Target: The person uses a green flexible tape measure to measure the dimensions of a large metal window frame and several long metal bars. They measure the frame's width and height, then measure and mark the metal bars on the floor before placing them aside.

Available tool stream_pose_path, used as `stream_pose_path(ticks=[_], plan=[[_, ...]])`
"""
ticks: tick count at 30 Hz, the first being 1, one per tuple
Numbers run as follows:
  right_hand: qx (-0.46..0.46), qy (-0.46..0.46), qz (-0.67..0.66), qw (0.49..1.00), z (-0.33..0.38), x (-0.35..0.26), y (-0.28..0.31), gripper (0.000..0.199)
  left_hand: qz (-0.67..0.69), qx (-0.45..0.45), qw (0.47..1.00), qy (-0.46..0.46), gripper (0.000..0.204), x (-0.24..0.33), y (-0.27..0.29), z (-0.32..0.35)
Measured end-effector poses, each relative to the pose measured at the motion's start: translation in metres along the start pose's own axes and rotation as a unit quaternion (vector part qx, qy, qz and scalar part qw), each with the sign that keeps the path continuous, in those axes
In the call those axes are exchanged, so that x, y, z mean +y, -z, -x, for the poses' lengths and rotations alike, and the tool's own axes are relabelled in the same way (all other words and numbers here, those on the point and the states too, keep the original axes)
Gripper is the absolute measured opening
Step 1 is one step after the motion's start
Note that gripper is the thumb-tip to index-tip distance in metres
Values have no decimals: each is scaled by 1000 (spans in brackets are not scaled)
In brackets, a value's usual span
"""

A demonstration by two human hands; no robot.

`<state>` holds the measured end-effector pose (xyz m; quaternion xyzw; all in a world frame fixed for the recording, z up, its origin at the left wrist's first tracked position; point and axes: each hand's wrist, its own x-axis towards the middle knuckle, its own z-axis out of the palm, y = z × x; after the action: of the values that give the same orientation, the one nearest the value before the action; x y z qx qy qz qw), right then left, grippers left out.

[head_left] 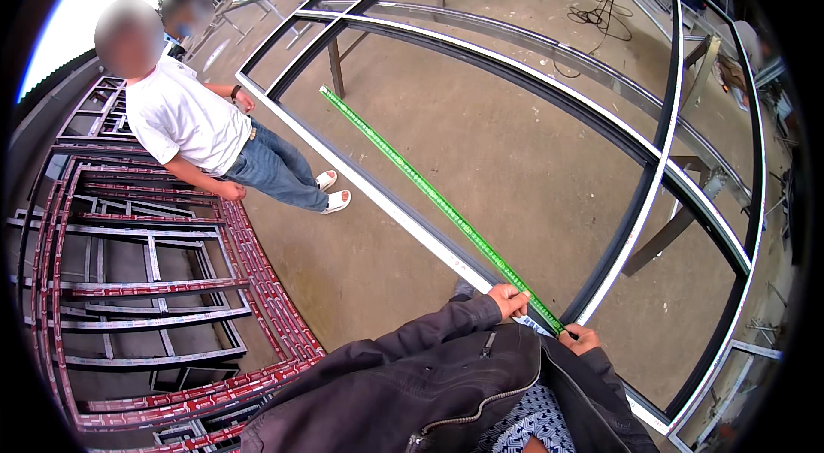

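A long bright green tape measure (466, 230) stretches along the inner side of the near bar of a large white and black metal frame (412, 225). Its far end reaches close to the frame's far left corner. My left hand (510, 301) is closed on the green blade, thumb and fingers pinched at the bar. A short way to the right, my right hand (581, 339) is closed round the near end of the tape measure, by the joint with a crossbar. The case, if it is in that hand, is hidden by the fingers.
At the left stands a person in a white shirt (193, 114) and jeans, arms lowered. Stacked frames with red and white film (266, 281) lie lower left. Metal legs (335, 67) stand under the large frame. Black cable (601, 11) coils on the floor beyond.
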<state>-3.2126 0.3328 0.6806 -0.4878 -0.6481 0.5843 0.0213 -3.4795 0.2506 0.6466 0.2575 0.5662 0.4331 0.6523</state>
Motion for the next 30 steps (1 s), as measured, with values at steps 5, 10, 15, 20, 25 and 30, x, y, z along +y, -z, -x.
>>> stream_pose_path(ticks=[5,10,15,20,25,30], plan=[[7,-29,-6,1000,-41,-54,-46,18,-1,-20,1000,14,43,17,55,-12],[5,-58,-69,996,-78,-107,-99,18,-36,0,999,-5,39,50,107,-11],[-1,-67,-75,995,-106,-134,-132,17,1,46,999,-17,38,61,135,1],[46,-59,19,997,-114,-127,-131,19,4,132,991,-10,35,71,167,-7],[91,-39,143,985,-72,-80,-85,20,52,253,966,-3,33,70,271,-20],[69,-53,139,986,-11,-14,-34,15,149,364,919,2,24,86,386,-9]])
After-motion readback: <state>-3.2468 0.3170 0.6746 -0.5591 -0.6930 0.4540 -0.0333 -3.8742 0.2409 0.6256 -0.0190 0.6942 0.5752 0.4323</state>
